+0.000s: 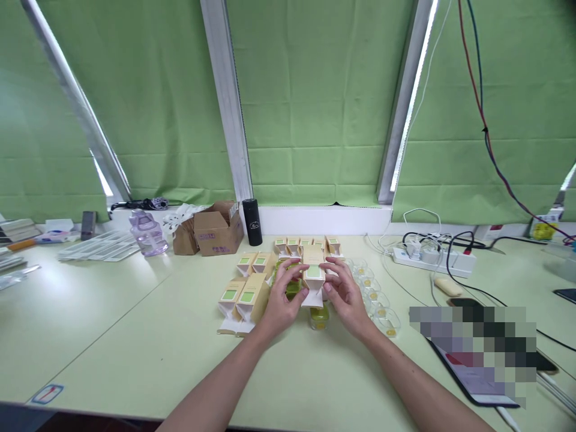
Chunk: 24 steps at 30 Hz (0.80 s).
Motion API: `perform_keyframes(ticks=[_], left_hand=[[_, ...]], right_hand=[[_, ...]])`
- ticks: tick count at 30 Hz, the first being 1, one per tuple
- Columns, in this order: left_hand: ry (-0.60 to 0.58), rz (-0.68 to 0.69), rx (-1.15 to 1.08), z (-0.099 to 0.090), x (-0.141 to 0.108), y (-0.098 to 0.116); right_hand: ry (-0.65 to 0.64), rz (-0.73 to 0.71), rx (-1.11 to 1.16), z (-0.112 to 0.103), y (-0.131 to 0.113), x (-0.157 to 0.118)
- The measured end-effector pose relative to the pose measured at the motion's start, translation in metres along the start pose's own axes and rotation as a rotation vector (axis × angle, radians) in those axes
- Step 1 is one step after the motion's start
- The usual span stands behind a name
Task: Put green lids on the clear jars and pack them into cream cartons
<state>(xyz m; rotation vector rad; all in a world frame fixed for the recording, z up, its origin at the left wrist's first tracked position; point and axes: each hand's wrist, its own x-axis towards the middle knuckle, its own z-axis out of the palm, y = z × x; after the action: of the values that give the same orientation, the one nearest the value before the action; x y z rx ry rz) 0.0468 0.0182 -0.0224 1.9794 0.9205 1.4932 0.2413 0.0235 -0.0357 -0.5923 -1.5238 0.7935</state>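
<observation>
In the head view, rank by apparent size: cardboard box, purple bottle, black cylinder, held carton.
1. Cardboard box
2. Purple bottle
3. Black cylinder and held carton: unsure; they look close, the carton being nearer the camera.

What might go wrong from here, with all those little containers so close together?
The left hand and right hand hold a small box by its sides; squeezing harder might dent it.
The box's hanging white flap could catch the green cup just below.
A sideways sweep of the right hand might knock the clear cups beside it.
</observation>
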Motion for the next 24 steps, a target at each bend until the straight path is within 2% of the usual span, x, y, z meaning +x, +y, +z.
perform_keyframes(ticks=[17,24], left_hand=[[0.075,-0.096,-0.009,0.0033,0.0023,0.0019],[0.086,-0.113,-0.040,0.0042,0.0017,-0.0058]], right_hand=[[-0.021,0.007,0.029,0.0021,0.0037,-0.0033],[-0.025,0.011,0.042,0.0028,0.0059,-0.0037]])
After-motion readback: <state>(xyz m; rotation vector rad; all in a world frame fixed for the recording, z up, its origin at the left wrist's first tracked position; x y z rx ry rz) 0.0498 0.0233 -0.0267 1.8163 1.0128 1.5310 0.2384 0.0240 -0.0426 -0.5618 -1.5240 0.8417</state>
